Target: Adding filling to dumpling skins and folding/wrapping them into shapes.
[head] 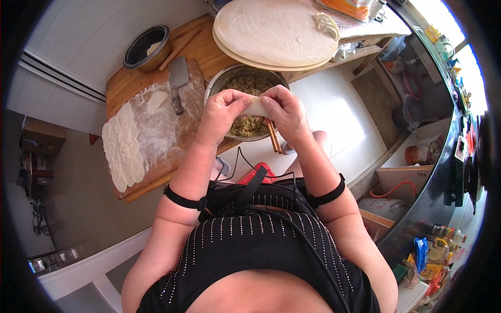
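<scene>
Between both hands is a folded dumpling wrapper (256, 108), with thumbs and fingertips pinching its upper edge. My left hand (226, 111) grips its left end and my right hand (287, 109) its right end. Directly below them is a metal bowl (209, 87) of chopped greenish-brown filling (246, 128). A pair of wooden chopsticks (274, 137) sticks out from beneath my right hand; whether the fingers hold them or the rim bears them is hidden. Left of the bowl, overlapping flat wrappers (123, 146) lie on a floured board (160, 135), and a single wrapper (157, 101) lies apart.
A cleaver (179, 72), a rolling pin (181, 47) and a dark bowl (135, 49) with dough stand at the table's back. Beyond the filling, several shaped dumplings (327, 26) rest on a floured round board (270, 33). A black cable (293, 187) hangs before my lap, above something red (250, 175).
</scene>
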Demonstrator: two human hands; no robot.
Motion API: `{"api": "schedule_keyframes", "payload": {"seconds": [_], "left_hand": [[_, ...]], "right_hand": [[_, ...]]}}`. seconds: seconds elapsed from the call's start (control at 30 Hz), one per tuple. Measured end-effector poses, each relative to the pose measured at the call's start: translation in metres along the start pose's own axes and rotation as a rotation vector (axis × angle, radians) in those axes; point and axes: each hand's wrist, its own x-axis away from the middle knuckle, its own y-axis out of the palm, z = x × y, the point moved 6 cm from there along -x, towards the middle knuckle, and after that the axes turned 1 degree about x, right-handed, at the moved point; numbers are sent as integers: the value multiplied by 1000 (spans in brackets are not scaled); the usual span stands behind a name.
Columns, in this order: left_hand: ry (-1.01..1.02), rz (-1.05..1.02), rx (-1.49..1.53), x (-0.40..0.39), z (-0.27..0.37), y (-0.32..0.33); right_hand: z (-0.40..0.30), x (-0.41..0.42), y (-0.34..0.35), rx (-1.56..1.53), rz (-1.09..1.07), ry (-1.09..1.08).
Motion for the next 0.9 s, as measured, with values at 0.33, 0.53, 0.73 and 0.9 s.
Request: {"api": "schedule_keyframes", "payload": {"seconds": [0.33, 0.53, 0.73, 0.9], "left_hand": [[-42, 46, -9, 2, 7, 6], [71, 112, -200, 1, 8, 0], [33, 111, -188, 2, 12, 6], [38, 120, -205, 0, 9, 2]], "right_hand": [[2, -1, 1, 12, 2, 2], [2, -2, 2, 15, 0, 9], [5, -4, 3, 40, 16, 83], [13, -7, 4, 38, 3, 149]]}}
